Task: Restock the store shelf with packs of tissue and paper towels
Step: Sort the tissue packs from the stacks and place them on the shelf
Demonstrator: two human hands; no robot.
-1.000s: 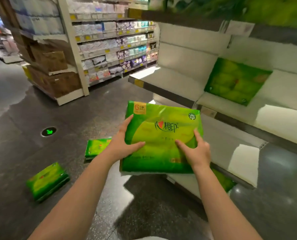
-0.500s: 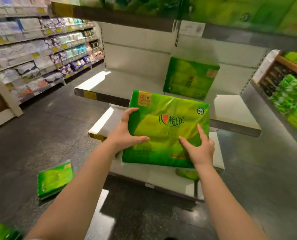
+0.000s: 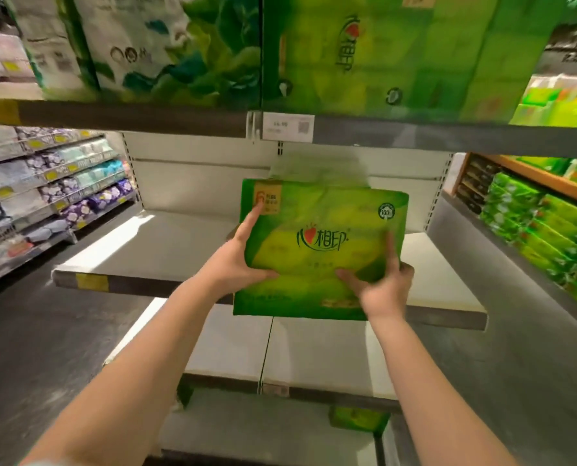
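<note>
head view, forward-down, close to shelf [image 3: 186,250]

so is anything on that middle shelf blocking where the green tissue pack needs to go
Nothing visible blocks it. The white middle shelf is bare in front of the green plastic-wrapped tissue pack, held by the left hand and right hand. What lies directly behind the pack is hidden.
</note>
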